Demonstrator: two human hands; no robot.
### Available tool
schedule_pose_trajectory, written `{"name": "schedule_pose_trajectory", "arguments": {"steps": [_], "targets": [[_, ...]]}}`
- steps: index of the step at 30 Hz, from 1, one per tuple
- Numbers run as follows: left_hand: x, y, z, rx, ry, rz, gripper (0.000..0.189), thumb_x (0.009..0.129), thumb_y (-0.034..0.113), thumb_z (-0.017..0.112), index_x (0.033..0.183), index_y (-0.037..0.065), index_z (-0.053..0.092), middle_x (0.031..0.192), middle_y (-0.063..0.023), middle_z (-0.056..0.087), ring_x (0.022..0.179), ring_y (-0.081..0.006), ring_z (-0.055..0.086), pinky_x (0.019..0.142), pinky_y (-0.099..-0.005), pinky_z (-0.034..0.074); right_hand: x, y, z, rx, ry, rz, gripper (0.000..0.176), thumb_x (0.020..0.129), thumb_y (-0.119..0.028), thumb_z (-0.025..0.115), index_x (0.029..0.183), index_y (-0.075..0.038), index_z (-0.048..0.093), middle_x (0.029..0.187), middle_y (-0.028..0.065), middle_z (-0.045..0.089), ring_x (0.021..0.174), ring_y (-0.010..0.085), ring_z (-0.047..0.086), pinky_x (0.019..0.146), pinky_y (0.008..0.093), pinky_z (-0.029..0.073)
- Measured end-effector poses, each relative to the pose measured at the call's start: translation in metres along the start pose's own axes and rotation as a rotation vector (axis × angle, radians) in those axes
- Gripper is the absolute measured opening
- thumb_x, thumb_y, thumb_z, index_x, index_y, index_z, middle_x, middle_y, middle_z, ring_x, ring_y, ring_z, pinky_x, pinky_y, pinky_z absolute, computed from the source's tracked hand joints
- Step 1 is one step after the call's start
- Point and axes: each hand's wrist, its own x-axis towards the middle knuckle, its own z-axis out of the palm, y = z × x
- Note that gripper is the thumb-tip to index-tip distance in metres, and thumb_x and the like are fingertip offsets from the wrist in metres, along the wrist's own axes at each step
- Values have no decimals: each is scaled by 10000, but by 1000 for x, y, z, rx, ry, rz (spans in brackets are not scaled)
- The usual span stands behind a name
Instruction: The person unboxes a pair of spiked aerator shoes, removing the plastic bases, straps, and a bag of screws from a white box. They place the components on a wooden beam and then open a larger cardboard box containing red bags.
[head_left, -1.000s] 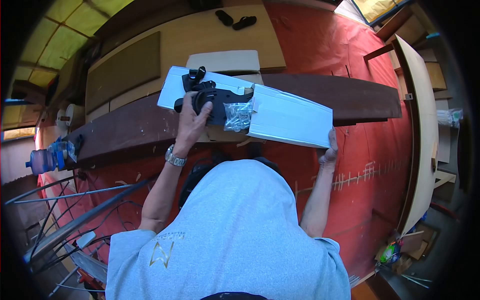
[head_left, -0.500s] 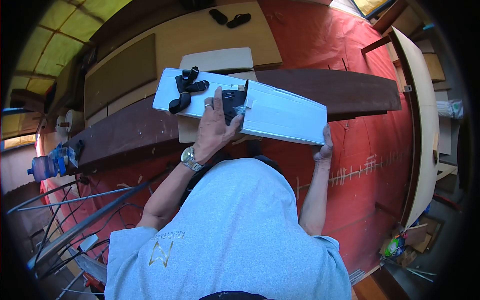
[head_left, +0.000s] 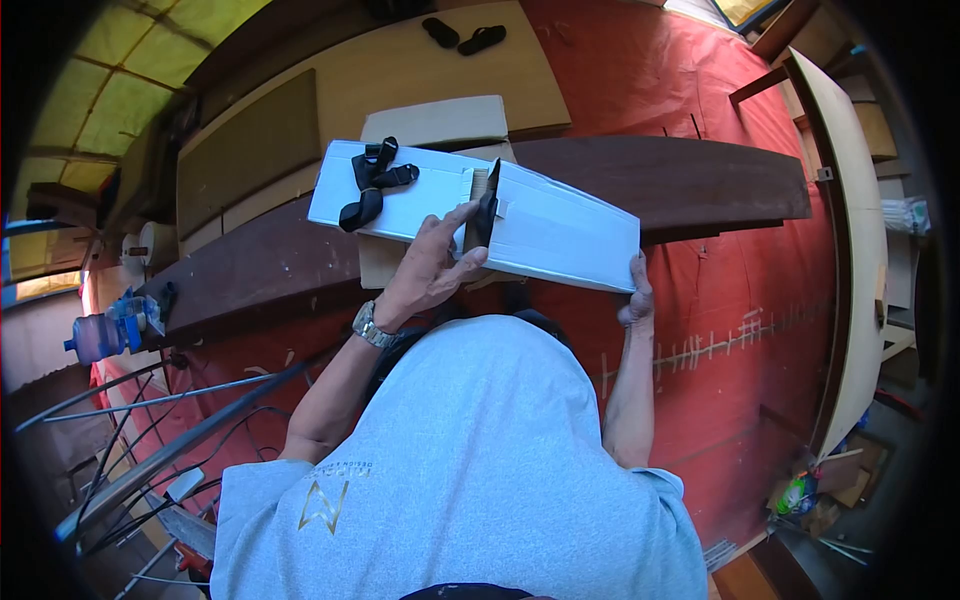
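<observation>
A long white box lies in the middle, across a dark plank and a cardboard box. A black strap lies on its 10 o'clock end, and sandals are at 12 o'clock. The left hand rests on the box half open, fingers spread beside a black part. The right hand is closed around the box's 3 o'clock end

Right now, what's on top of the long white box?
A black strap lies on the box's left end; the left hand rests at the middle seam, where a black piece pokes out. Flaps hide the inside.
</observation>
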Motion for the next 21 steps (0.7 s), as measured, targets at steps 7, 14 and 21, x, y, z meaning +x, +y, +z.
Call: {"name": "schedule_pose_trajectory", "arguments": {"steps": [7, 14, 21], "targets": [[15, 13, 3, 342, -74, 135, 875, 990, 621, 677, 1605, 40, 456, 1128, -243, 749, 1198, -395, 526, 1043, -543, 429, 12, 19, -2, -7, -26, 101, 694, 1044, -464, 681, 1600, -175, 383, 1463, 61, 553, 1387, 263, 519, 1135, 469, 454], [18, 3, 19, 220, 151, 210, 800, 949, 591, 735, 1553, 101, 545, 1496, -202, 637, 1336, -411, 454, 1099, -563, 358, 22, 40, 15, 107, -44, 43, 651, 1074, -522, 620, 1598, -193, 416, 1505, 66, 550, 1417, 273, 516, 1163, 502, 460], [25, 28, -6, 48, 389, 232, 590, 985, 449, 771, 1460, 118, 654, 1504, -138, 637, 1373, -356, 448, 1149, -510, 354, 72, 71, 25, 315, -107, 167, 687, 1068, -556, 611, 1563, -89, 514, 1492, 87, 628, 1384, 274, 578, 1194, 481, 459]]}}
